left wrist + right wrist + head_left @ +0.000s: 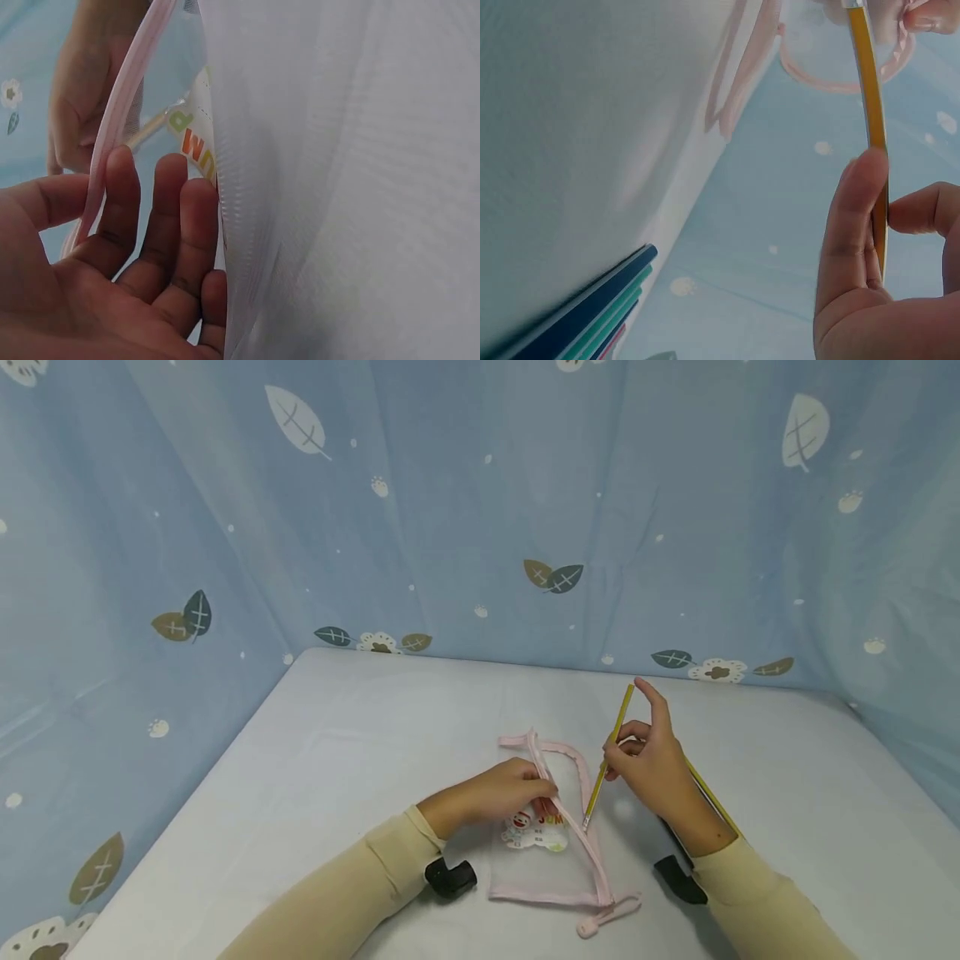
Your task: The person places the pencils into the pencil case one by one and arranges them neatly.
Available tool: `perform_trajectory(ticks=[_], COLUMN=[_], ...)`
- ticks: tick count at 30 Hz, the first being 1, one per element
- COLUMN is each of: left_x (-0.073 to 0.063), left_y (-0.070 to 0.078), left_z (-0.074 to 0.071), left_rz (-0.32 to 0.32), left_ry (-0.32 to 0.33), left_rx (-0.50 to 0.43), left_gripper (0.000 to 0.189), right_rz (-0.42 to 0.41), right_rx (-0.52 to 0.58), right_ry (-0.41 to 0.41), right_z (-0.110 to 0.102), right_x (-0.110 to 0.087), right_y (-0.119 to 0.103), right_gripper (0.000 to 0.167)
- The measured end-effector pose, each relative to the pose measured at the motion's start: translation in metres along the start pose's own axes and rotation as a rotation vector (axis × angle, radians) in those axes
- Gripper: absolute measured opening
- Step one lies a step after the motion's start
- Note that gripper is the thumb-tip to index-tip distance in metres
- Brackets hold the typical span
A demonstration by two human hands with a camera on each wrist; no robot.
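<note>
A see-through mesh pouch (543, 872) with pink trim and a printed cartoon label lies in front of me. My left hand (510, 789) pinches its pink zipper edge (124, 97) between thumb and fingers, and that edge stands raised from the mesh. Between the thumb and fingers of my right hand (652, 768) is a yellow pencil (621, 714), its index finger pointing up near the pencil's upper end. The pencil slants down, eraser end lowest, right at the pouch's zipper edge. In the left wrist view, the label (196, 142) shows beyond the left fingertips.
Under the right forearm lies a long dark item with a yellow edge (712, 797), partly hidden. Several dark blue and teal strips (592, 307) lie stacked in the right wrist view. A pink pull loop (618, 910) trails from the pouch. Patterned blue cloth (450, 527) hangs behind the white table (360, 718).
</note>
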State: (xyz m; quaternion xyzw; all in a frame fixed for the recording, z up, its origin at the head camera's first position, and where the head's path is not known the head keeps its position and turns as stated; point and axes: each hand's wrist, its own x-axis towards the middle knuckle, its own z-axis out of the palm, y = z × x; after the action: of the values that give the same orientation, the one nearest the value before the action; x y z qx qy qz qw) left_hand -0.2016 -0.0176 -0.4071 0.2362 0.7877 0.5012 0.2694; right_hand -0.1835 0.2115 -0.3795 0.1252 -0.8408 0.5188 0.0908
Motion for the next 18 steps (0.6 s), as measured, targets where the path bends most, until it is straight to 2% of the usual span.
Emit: perform_trajectory(ticks=[11,18], left_x=[-0.001,-0.001], left_y=[0.001,0.002], left_z=[-0.002,-0.003], left_rz=[0.026,0.043], left_ry=[-0.064,-0.076], left_rx=[-0.046,-0.064], left_gripper=[0.032,0.031], right_rz=[0.089,0.107], right_rx=[0.127,0.092], right_ry=[-0.086,-0.132], right_z=[0.005,0.007], right_x=[0.003,0.004], right_y=[0.008,0.011], right_gripper=[0.095,0.093])
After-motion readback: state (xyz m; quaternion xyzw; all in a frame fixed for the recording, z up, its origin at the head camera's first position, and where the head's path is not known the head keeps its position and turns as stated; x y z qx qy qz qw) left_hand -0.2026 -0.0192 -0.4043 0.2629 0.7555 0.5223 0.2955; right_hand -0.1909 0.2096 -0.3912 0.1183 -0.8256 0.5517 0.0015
